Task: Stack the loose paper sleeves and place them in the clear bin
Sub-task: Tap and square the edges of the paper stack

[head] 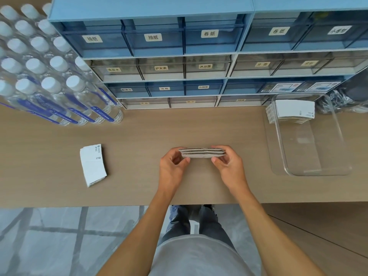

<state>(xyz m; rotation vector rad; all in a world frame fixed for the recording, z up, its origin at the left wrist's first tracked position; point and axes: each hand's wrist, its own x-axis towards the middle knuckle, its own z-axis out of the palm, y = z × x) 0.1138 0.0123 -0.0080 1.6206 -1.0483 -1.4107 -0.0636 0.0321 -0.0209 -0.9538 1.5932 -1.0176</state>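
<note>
Three stacks of paper sleeves (202,152), one clear bin (310,172), two hands (172,166), many water bottles (51,84)

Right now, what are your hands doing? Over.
Both hands, left hand and right hand, pinching sleeve stack. Clear bin partly filled. Path clear.

Both hands meet at mid-table.
Left hand (172,164) and right hand (227,162) pinch inward, forearms converging, fingers curled.
</note>
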